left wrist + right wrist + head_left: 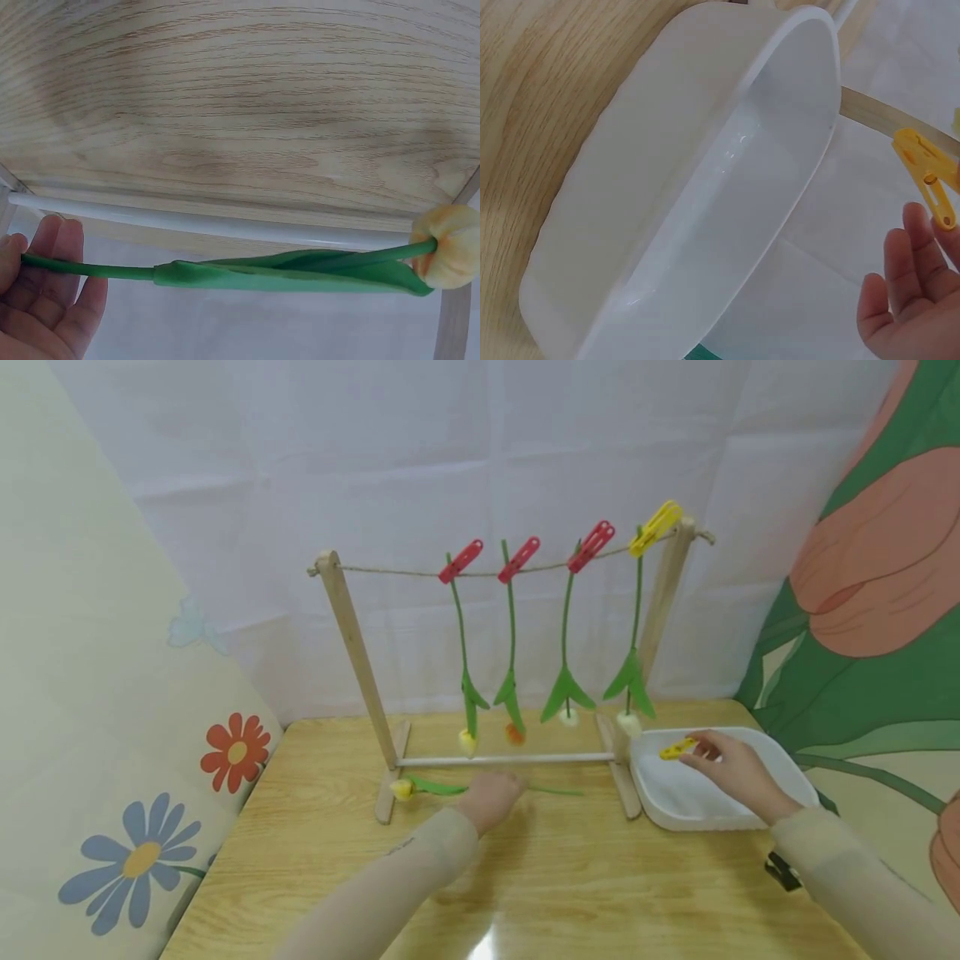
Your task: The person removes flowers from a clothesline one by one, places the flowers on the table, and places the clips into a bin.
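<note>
My left hand [495, 797] holds a yellow tulip [300, 270] by the lower part of its green stem, thumb against the fingers. The tulip lies level in front of the rack's white bar, its bloom pointing left in the head view. Over the white basin [795, 777], my right hand [731, 768] pinches a yellow clothespin [677, 748] between thumb and fingers. Several tulips hang upside down from a twine line [390, 572]. Red clothespins [461, 562] grip three of them, and another yellow clothespin [655, 529] grips the rightmost white tulip [628, 724].
Wooden posts [352, 652] carry the line, joined low down by a white bar [510, 760]. The basin stands right of the rack on the wood-grain table [570, 877]. A small black object [782, 872] lies near the right sleeve. White cloth [420, 443] hangs behind.
</note>
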`<state>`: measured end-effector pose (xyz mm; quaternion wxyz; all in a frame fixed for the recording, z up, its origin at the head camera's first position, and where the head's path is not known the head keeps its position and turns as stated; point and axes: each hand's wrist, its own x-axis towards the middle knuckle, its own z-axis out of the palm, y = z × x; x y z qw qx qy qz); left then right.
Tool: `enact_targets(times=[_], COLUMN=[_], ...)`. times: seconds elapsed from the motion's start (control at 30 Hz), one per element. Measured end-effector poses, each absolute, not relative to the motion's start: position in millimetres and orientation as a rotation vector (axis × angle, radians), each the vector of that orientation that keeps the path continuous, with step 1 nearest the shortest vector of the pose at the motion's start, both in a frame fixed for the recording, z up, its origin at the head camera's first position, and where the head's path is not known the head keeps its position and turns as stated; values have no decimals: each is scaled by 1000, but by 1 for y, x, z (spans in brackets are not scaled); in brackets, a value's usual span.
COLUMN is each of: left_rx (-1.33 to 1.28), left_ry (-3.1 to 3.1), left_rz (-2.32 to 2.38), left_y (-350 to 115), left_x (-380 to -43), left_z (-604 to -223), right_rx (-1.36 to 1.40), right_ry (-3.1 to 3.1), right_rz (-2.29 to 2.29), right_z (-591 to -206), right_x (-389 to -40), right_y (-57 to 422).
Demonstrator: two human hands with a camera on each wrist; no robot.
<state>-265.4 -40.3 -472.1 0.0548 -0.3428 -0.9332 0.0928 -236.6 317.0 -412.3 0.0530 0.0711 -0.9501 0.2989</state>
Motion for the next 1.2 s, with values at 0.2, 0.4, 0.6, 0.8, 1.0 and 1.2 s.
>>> enact_targets(times=[0.2, 0.4, 0.6, 0.8, 1.0, 1.2], left_rx=[-1021, -1024, -1023, -1042, -1044, -1034], left_ry=[-2857, -2911, -2922, -2903, -2886, -2900], left_rz=[288, 345, 365, 329, 302, 333], left_y=[-38, -35, -33, -34, -37, -40], left_x=[-264, -264, -266, -266, -267, -271], left_z=[-473, -471, -473, -474, -477, -484], right_rx=[251, 281, 300, 340, 381, 459], right_ry=[-2879, -2879, -2909, -2929, -2979, -3016], right_rz=[898, 884, 874, 871, 870, 871], right_z=[-419, -427, -432, -436, -436, -436], right_x=[-238, -239, -243, -247, -248, -252], right_y=[319, 321, 325, 328, 325, 323])
